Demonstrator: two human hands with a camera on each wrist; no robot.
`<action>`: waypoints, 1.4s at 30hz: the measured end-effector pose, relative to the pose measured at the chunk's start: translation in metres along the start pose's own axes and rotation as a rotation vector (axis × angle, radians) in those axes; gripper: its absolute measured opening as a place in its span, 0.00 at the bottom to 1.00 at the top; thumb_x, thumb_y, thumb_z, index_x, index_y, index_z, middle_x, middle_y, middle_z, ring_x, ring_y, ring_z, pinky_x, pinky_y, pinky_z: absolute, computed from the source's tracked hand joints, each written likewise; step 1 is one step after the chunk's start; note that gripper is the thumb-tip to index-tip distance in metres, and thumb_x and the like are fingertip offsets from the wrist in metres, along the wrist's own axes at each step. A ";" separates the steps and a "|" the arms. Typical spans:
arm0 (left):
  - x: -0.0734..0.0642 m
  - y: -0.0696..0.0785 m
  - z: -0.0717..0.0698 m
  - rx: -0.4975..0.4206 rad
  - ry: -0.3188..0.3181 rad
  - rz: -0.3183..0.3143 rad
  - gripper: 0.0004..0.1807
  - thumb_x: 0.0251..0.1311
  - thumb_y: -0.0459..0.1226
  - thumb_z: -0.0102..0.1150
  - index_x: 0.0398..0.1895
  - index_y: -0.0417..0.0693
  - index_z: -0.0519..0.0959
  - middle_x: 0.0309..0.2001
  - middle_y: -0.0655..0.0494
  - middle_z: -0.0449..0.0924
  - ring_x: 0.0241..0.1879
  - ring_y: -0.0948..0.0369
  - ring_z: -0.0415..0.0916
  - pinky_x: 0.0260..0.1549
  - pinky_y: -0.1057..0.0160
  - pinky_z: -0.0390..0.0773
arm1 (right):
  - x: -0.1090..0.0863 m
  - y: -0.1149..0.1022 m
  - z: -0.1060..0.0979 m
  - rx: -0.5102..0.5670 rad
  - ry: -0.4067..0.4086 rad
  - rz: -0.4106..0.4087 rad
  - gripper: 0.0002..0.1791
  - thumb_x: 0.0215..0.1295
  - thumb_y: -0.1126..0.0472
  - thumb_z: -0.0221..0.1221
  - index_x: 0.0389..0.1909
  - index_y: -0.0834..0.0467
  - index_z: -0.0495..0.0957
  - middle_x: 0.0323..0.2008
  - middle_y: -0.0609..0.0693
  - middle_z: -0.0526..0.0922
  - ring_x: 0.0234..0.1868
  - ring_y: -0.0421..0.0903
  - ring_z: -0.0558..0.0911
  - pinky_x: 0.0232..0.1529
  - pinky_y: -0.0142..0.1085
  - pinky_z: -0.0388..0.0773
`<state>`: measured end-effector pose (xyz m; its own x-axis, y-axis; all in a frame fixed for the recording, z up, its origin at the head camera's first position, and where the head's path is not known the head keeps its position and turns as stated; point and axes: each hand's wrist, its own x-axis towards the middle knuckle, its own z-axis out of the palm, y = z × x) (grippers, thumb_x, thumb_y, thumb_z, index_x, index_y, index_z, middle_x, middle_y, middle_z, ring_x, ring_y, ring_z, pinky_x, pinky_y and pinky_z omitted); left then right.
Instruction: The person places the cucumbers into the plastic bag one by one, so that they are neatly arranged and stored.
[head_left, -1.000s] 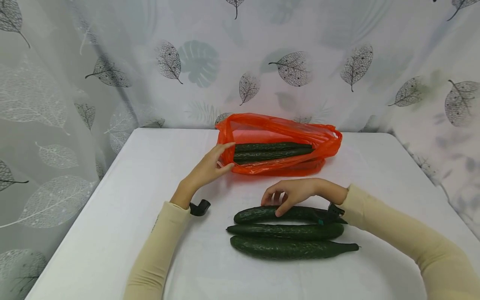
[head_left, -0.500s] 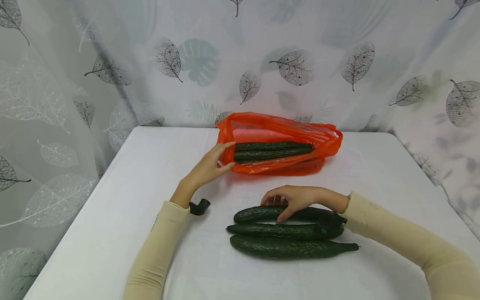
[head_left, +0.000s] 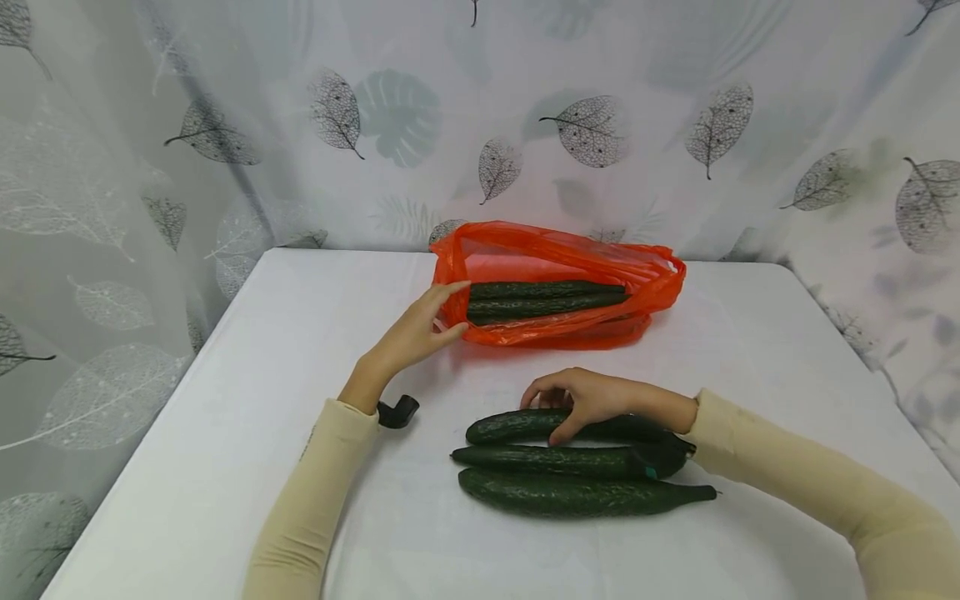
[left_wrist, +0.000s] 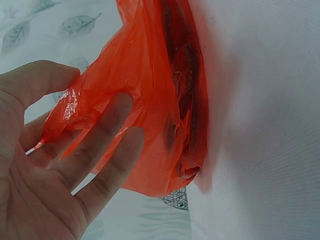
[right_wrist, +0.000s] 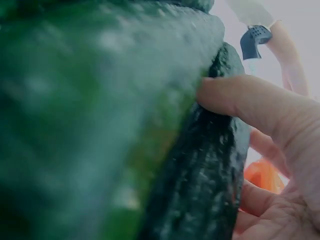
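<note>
My left hand [head_left: 412,329] is at the left end of a red plastic bag [head_left: 540,336], its thumb and fingers spread against the thin film. In the left wrist view the fingers [left_wrist: 107,145] lie fairly straight along the bag. Two dark green cucumbers [head_left: 543,309] lie inside it. My right hand [head_left: 592,393] grips the farthest cucumber [head_left: 498,427] of three on the table, thumb [right_wrist: 225,95] on the near side and fingers curled over the far side. The middle cucumber [head_left: 525,458] and the nearest cucumber [head_left: 570,495] lie parallel just in front.
A white-covered table [head_left: 405,533] bears everything. Behind it hangs a pale leaf-patterned curtain [head_left: 435,108]. A black wrist camera [head_left: 397,412] juts from the left wrist, and another dark one [head_left: 663,454] hangs over the cucumbers' right ends.
My right hand has come down onto the farthest cucumber and its thumb now sits against the near side. The left hand and the bag stay as they were.
</note>
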<state>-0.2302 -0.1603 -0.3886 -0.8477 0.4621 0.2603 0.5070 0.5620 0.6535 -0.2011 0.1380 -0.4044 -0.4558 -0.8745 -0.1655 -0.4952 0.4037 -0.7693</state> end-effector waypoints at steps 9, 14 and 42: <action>-0.001 -0.003 0.001 -0.015 -0.002 -0.007 0.36 0.64 0.37 0.61 0.73 0.45 0.59 0.65 0.46 0.64 0.34 0.56 0.74 0.43 0.57 0.80 | -0.004 0.001 0.005 0.037 0.040 -0.029 0.28 0.52 0.61 0.73 0.57 0.56 0.80 0.50 0.48 0.84 0.42 0.40 0.77 0.43 0.33 0.76; -0.002 -0.003 0.003 -0.023 -0.003 -0.015 0.36 0.64 0.37 0.61 0.73 0.45 0.59 0.66 0.46 0.64 0.34 0.56 0.74 0.43 0.56 0.80 | -0.005 0.002 0.004 0.021 0.059 -0.027 0.29 0.52 0.58 0.73 0.57 0.54 0.80 0.51 0.47 0.83 0.47 0.40 0.80 0.46 0.38 0.77; 0.000 -0.001 0.000 -0.004 -0.003 -0.002 0.35 0.64 0.36 0.62 0.73 0.46 0.60 0.65 0.47 0.65 0.35 0.56 0.74 0.43 0.57 0.80 | 0.002 -0.006 -0.022 -0.081 0.051 -0.053 0.29 0.50 0.63 0.73 0.57 0.55 0.81 0.44 0.46 0.83 0.43 0.39 0.77 0.43 0.38 0.80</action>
<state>-0.2305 -0.1606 -0.3889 -0.8484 0.4631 0.2564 0.5044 0.5601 0.6572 -0.2157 0.1399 -0.3866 -0.4632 -0.8814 -0.0930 -0.5769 0.3795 -0.7233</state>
